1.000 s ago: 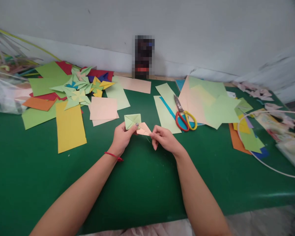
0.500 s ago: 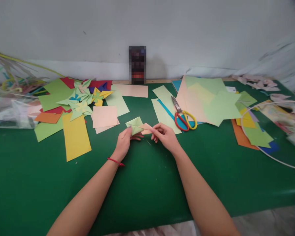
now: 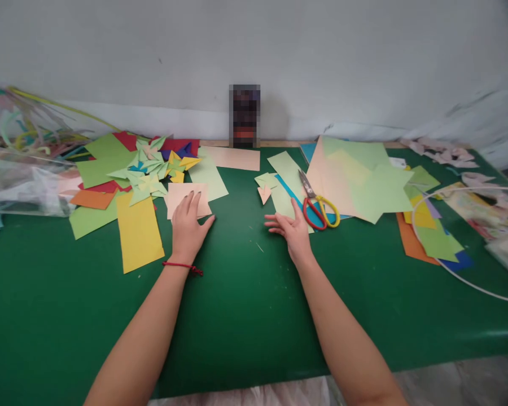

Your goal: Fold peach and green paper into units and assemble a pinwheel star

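My left hand (image 3: 189,228) lies flat with fingers spread over the pink paper squares (image 3: 198,193), its fingertips on the top sheet. My right hand (image 3: 293,230) is open above the green table, palm turned inward, holding nothing. Beyond its fingers rests a small folded piece of green and pink paper (image 3: 265,186), beside a pale green strip (image 3: 285,163). Just right of that hand lie scissors (image 3: 317,206) with one red and one yellow handle, blades pointing away from me.
Several folded paper stars (image 3: 148,169) are heaped on coloured sheets at the left, near a yellow sheet (image 3: 139,234). Large pink and green sheets (image 3: 364,180) lie at the right. A blurred upright device (image 3: 244,115) leans on the wall; a white hoop (image 3: 469,279) curves at far right.
The folded green and pink paper has left my hands and now lies on the table farther back. My left hand has moved left onto the pink squares; my right hand has opened.
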{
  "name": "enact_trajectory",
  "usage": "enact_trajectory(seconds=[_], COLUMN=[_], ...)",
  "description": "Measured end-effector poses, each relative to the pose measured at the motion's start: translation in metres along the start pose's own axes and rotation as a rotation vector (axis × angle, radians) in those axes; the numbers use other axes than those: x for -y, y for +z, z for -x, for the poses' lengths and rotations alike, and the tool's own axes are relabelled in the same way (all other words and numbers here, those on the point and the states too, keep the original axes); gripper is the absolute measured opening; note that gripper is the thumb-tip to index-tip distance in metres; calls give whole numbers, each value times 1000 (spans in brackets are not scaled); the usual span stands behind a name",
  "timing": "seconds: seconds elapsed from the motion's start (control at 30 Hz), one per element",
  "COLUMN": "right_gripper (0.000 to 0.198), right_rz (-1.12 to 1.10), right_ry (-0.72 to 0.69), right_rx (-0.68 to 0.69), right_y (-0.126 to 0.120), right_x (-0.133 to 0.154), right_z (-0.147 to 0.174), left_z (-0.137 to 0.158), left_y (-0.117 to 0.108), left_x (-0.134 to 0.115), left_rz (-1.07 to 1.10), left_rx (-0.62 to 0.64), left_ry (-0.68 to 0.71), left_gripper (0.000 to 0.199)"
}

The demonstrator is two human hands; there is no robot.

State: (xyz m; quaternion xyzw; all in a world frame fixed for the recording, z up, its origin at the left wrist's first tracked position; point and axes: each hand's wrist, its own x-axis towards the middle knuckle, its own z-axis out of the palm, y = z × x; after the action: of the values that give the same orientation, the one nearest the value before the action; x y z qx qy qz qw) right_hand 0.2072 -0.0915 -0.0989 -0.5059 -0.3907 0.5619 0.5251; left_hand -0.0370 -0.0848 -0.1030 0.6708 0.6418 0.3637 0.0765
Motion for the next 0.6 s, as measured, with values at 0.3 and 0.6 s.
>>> enact_trajectory(seconds=[0.3,0.6], right_gripper=[37,31], right_rz=[177,221], right_ry=[-8,-16], right_rx=[81,110], right_y=[1,1], right_x=[-7,-6], right_z=[1,4], left_z=[-2,-6], left_y=[1,2], left_x=[11,10], left_rz=[86,168], left_rx=[47,-18], left_ry=[-48,-133], left_gripper=[22,15])
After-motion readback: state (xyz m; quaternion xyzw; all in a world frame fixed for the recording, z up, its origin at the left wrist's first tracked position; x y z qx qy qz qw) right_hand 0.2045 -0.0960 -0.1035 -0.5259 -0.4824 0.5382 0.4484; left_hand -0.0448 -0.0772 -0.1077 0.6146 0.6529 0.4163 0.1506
